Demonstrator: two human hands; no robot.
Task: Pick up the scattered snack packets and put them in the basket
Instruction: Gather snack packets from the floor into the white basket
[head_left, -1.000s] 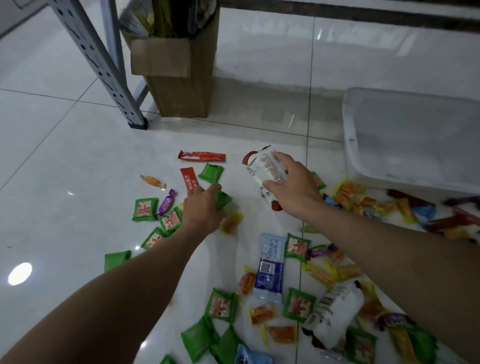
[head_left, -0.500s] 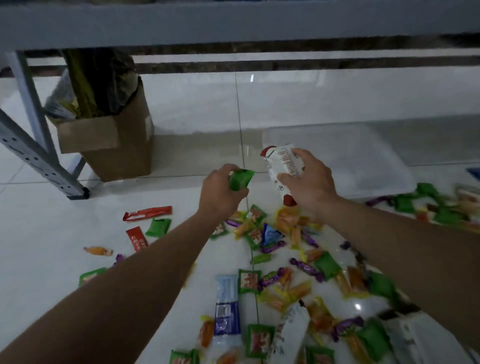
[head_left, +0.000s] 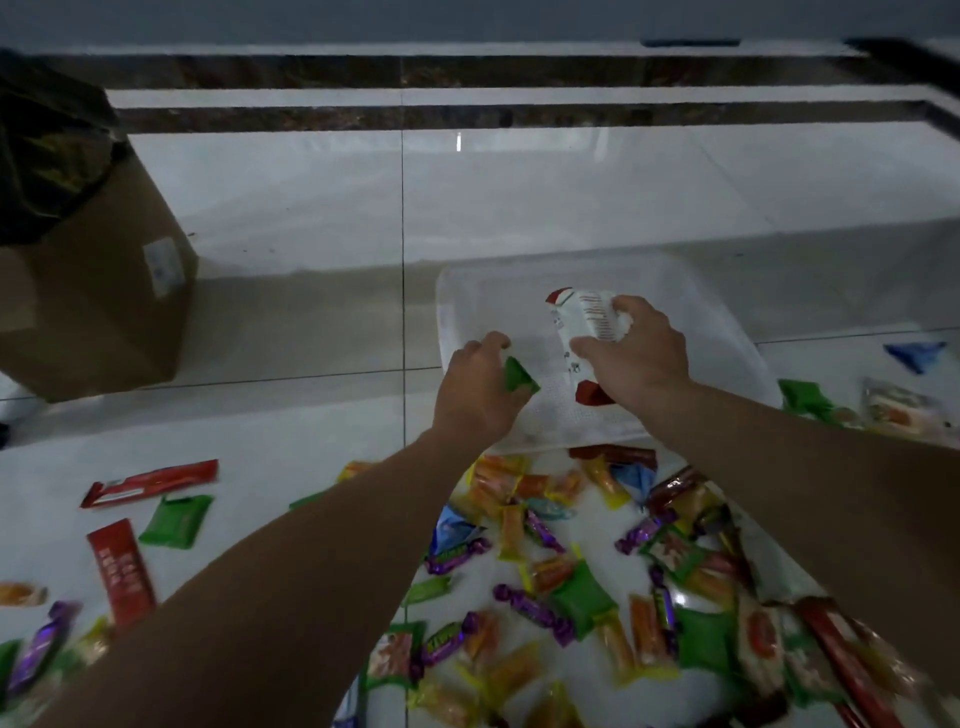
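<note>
**A:** Where are the hands right now?

**B:** Both are over the translucent white plastic basket (head_left: 498, 296), which sits on the glossy white tiled floor (head_left: 311, 234). The left hand (head_left: 475, 387) has its fingers curled round a small green foil packet (head_left: 519, 375), above the basket's near-left part.

**A:** And the other one?

**B:** The right hand (head_left: 636, 353) grips a white snack pouch with red ends (head_left: 582, 322), thumb on one side and fingers on the other, over the middle of the basket.

**A:** And the rest of the snacks?

**B:** They lie scattered on the floor. A dense litter of orange, purple and green wrappers (head_left: 571, 571) lies on the person's side of the basket, under the forearms. A long red packet (head_left: 150, 483), a flat green packet (head_left: 176, 519) and a red stick packet (head_left: 122, 571) lie off to the left. A brown cardboard box (head_left: 104, 291) stands further left, well apart from the basket.
</note>
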